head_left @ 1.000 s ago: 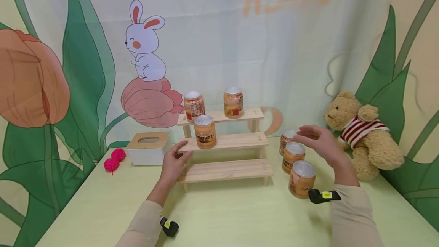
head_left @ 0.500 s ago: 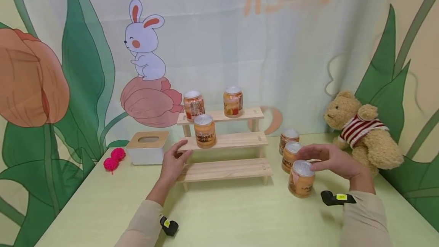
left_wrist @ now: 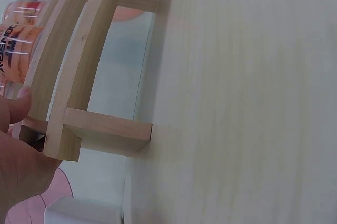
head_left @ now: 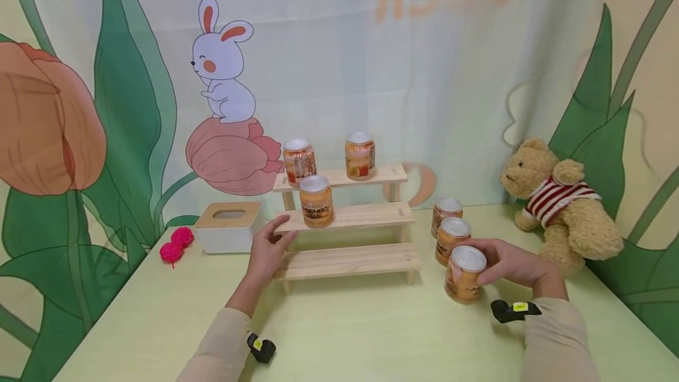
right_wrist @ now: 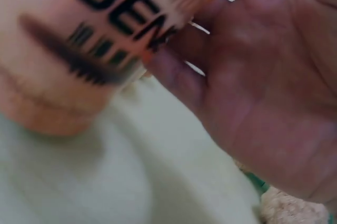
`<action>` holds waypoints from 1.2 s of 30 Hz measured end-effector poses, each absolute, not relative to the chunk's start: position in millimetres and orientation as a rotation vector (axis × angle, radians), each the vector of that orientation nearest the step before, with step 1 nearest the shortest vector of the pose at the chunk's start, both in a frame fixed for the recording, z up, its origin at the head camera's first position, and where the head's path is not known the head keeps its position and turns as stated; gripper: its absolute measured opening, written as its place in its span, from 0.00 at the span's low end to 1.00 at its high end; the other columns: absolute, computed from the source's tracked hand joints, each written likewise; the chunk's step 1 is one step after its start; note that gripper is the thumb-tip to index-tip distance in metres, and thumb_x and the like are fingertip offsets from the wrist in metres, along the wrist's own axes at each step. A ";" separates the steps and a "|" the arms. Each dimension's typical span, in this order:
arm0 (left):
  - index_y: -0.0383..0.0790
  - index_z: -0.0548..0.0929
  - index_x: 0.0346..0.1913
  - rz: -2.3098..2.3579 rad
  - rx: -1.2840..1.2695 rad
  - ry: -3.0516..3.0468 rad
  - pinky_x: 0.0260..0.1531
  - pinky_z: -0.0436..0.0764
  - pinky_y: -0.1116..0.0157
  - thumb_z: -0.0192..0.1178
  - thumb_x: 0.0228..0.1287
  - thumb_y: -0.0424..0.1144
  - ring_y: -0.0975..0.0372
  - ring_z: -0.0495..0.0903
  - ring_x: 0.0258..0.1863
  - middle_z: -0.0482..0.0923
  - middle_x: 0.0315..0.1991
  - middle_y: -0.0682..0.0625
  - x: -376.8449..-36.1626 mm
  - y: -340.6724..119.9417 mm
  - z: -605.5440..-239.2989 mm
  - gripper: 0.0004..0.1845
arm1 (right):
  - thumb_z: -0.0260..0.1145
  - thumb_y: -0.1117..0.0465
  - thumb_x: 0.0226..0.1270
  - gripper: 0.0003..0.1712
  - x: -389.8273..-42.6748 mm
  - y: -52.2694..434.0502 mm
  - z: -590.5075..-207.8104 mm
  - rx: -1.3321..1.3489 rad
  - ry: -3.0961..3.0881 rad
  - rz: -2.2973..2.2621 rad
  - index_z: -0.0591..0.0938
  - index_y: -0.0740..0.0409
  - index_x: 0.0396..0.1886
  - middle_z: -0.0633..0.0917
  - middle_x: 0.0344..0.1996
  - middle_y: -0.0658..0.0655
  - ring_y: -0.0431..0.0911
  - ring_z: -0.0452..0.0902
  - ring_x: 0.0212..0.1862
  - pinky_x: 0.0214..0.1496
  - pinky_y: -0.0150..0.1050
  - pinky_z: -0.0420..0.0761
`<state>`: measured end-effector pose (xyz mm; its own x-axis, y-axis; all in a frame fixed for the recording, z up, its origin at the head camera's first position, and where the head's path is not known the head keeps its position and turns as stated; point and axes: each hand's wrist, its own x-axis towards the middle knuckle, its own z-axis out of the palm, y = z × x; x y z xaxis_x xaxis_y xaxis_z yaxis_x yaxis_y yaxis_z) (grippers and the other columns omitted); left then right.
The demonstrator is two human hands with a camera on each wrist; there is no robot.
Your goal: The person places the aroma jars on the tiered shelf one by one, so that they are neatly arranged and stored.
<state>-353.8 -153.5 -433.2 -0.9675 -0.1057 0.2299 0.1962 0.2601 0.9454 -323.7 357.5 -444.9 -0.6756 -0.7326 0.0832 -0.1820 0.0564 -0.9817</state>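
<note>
Cans [head_left: 449, 226] behind held can [head_left: 464, 273], bear [head_left: 562, 208] right

Head view down over the table [head_left: 339, 335]; wrist views close on rack [left_wrist: 79, 124] and can [right_wrist: 89, 39].

Backdrop [head_left: 445, 46] lettering mirrored, prob. "QUICK"; can [right_wrist: 89, 39] label partly legible, black letters "…GEN…".
</note>
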 end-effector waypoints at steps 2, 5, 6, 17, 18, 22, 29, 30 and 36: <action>0.45 0.77 0.67 -1.771 -0.086 -2.286 0.37 0.78 0.68 0.64 0.70 0.37 0.57 0.79 0.45 0.80 0.55 0.42 -354.4 -153.5 -432.9 0.24 | 0.69 0.73 0.62 0.38 -325.6 357.2 -450.4 -0.931 1.870 -1.662 0.65 0.72 0.71 0.79 0.61 0.59 0.49 0.75 0.61 0.61 0.44 0.75; 0.44 0.77 0.67 -1.774 -0.085 -2.285 0.38 0.79 0.67 0.64 0.70 0.37 0.58 0.79 0.45 0.80 0.55 0.41 -354.9 -153.2 -432.8 0.24 | 0.68 0.73 0.63 0.34 -327.5 357.2 -456.3 -0.951 1.852 -1.656 0.69 0.68 0.69 0.80 0.59 0.58 0.48 0.76 0.60 0.61 0.43 0.75; 0.44 0.77 0.67 -1.777 -0.086 -2.283 0.38 0.79 0.67 0.64 0.69 0.37 0.58 0.79 0.45 0.80 0.54 0.41 -355.1 -153.1 -432.7 0.24 | 0.68 0.73 0.63 0.33 -327.9 357.5 -457.5 -0.960 1.855 -1.658 0.70 0.68 0.68 0.80 0.59 0.58 0.48 0.76 0.60 0.61 0.43 0.75; 0.44 0.77 0.67 -1.773 -0.099 -2.280 0.35 0.78 0.71 0.64 0.70 0.37 0.58 0.79 0.45 0.81 0.53 0.41 -354.3 -153.5 -433.5 0.23 | 0.68 0.72 0.64 0.32 -328.3 357.6 -458.2 -0.955 1.859 -1.726 0.73 0.63 0.68 0.82 0.57 0.56 0.46 0.77 0.58 0.60 0.42 0.76; 0.44 0.77 0.66 -1.773 -0.097 -2.279 0.35 0.78 0.71 0.64 0.70 0.37 0.58 0.79 0.45 0.81 0.53 0.41 -353.8 -153.4 -433.3 0.23 | 0.68 0.72 0.64 0.32 -328.3 357.3 -458.4 -0.960 1.851 -1.727 0.73 0.63 0.68 0.82 0.57 0.57 0.46 0.77 0.58 0.60 0.42 0.76; 0.44 0.77 0.67 -1.771 -0.095 -2.276 0.35 0.78 0.71 0.64 0.69 0.36 0.57 0.80 0.46 0.81 0.53 0.41 -352.6 -154.3 -433.6 0.24 | 0.68 0.73 0.63 0.32 -328.1 355.7 -460.0 -0.965 1.829 -1.733 0.73 0.64 0.68 0.82 0.57 0.57 0.46 0.77 0.58 0.60 0.42 0.76; 0.43 0.77 0.67 -1.774 -0.117 -2.272 0.37 0.79 0.69 0.64 0.69 0.36 0.57 0.80 0.46 0.80 0.56 0.41 -353.3 -153.9 -433.5 0.24 | 0.66 0.77 0.63 0.33 -326.3 361.7 -454.8 -1.035 1.848 -1.735 0.69 0.75 0.68 0.82 0.56 0.61 0.47 0.78 0.56 0.57 0.42 0.78; 0.43 0.77 0.67 -1.773 -0.119 -2.271 0.37 0.79 0.69 0.64 0.69 0.36 0.57 0.80 0.46 0.80 0.56 0.41 -353.4 -153.7 -433.4 0.24 | 0.65 0.77 0.63 0.32 -325.3 363.6 -453.0 -1.040 1.850 -1.739 0.69 0.74 0.68 0.82 0.56 0.60 0.47 0.79 0.56 0.57 0.42 0.78; 0.43 0.77 0.67 -1.771 -0.107 -2.268 0.36 0.78 0.71 0.64 0.69 0.36 0.57 0.80 0.46 0.80 0.56 0.42 -353.1 -154.0 -433.1 0.24 | 0.65 0.76 0.63 0.32 -320.1 367.2 -438.9 -1.068 1.884 -1.740 0.71 0.70 0.68 0.83 0.55 0.58 0.46 0.80 0.54 0.55 0.42 0.79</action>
